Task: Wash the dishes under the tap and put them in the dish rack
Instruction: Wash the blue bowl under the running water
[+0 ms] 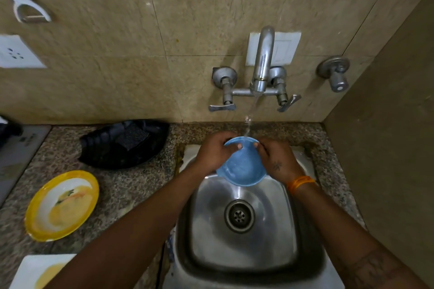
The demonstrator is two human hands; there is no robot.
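Both forearms reach out over the steel sink [277, 237], its drain lying below and nearer than the hands. Off to the near left of the left hand, a white plate [35, 270] with yellow smears sits at the bench [131, 185] edge, and a little farther out a yellow-rimmed plate [61, 205] with food residue lies flat on the speckled bench, well apart from either hand.

The blue bowl [242, 166] is held between the two hands above the back half of the sink, tilted so its inside faces the person. The left hand [212, 153] grips the bowl's left rim, fingers curled behind and thumb laid over the inner edge. The right hand [277, 159] grips the right rim the same way, thumb inside; an orange band [299, 183] circles that wrist.

Beyond and to the left of the left hand, a black dish rack [124, 145] rests on the bench with a dark scrub pad [132, 135] in it. Just past the fingertips, a stream of water [249, 122] falls onto the bowl's far rim from the wall-mounted tap [261, 65], whose two lever handles stand to either side against the tan tiles.
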